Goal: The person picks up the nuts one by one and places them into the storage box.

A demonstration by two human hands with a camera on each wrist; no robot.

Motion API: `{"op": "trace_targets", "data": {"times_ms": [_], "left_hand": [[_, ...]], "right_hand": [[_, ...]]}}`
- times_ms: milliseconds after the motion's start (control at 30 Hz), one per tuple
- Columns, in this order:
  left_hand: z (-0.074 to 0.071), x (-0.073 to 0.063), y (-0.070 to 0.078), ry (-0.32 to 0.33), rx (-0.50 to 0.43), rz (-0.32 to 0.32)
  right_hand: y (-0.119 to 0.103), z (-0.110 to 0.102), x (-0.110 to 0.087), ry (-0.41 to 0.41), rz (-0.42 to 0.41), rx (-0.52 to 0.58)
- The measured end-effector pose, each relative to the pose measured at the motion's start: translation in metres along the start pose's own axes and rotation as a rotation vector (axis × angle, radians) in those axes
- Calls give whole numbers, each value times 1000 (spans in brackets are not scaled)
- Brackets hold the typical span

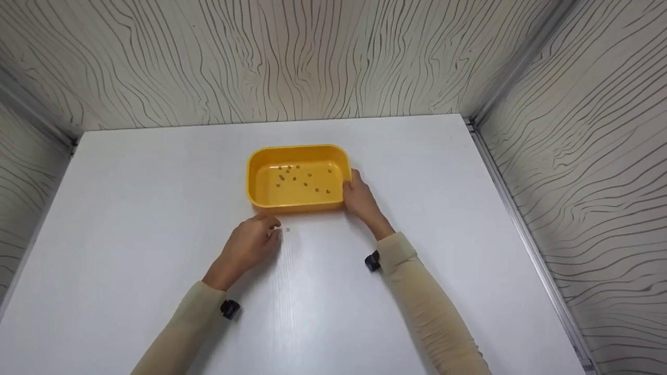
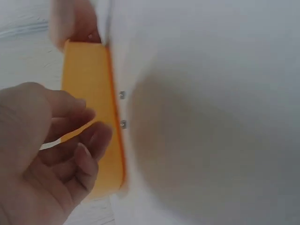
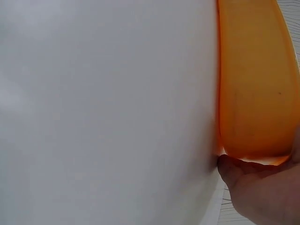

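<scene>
A yellow plastic bin point(image 1: 299, 207) stands on the white table, with several small metal pieces that look like nuts point(image 1: 306, 184) scattered over its floor. My right hand point(image 1: 360, 198) grips the bin's right end, thumb over the rim; the right wrist view has its fingers at the lower corner. In front of the bin, my left hand point(image 1: 252, 242) hovers low with fingers loosely bent and a gap between thumb and fingertips. Close by its fingertips lies a small nut point(image 1: 287, 229) on the table. The left wrist view shows two such nuts point(image 2: 123, 124) beside the bin's wall.
The white table point(image 1: 432, 208) extends to both sides of the bin and toward me. Wood-grain panels point(image 1: 292, 62) rise behind the table and at both sides, with metal rails point(image 1: 526, 239) along the edges. A dark wrist camera point(image 1: 230, 309) sits at each sleeve.
</scene>
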State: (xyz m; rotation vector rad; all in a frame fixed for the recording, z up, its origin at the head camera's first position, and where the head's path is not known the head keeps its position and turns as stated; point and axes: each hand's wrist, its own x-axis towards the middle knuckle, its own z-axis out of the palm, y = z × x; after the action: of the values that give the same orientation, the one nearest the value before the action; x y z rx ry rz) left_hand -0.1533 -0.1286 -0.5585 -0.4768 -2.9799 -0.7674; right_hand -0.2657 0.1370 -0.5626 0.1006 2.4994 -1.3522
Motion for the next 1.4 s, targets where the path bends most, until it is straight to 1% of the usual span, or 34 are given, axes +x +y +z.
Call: {"op": "trace_targets", "data": {"times_ms": [100, 167, 200, 267, 433, 533, 600, 733, 833, 933, 1033, 1100, 1200, 1300, 1400], "left_hand": [[11, -5, -3, 117, 285, 154], [17, -7, -6, 196, 461, 235], [19, -8, -8, 226, 523, 261], [22, -9, -10, 253, 584, 288], [20, -7, -9, 230, 640, 319], [21, -6, -8, 210, 660, 313], [22, -7, -8, 199, 662, 309], [21, -7, -6, 170, 636, 314], [18, -6, -5, 127, 634, 313], [15, -6, -3, 74, 659, 311], [14, -6, -2, 48, 681, 338], [14, -6, -2, 54, 694, 365], [15, -6, -3, 80, 711, 407], [14, -5, -3, 100, 737, 435], [14, -7, -3, 106, 772, 456]], "right_hand": [[-1, 1, 0, -12, 4, 10], [-1, 2, 0, -13, 0, 13], [-1, 3, 0, -12, -1, 14], [0, 4, 0, -9, -5, 10], [2, 6, 0, -1, -21, -9], [3, 6, -1, 2, -35, -16], [3, 6, -1, 1, -37, -11], [3, 3, 0, -12, -23, 12], [2, 1, 0, -15, -11, 20], [2, 0, 0, -5, -7, 14], [2, -1, 0, -2, -2, 11], [2, -1, 0, -4, 4, 10], [2, -1, 1, -2, 12, 13], [3, -1, 0, -2, 12, 23], [4, -1, -2, -6, 8, 26]]}}
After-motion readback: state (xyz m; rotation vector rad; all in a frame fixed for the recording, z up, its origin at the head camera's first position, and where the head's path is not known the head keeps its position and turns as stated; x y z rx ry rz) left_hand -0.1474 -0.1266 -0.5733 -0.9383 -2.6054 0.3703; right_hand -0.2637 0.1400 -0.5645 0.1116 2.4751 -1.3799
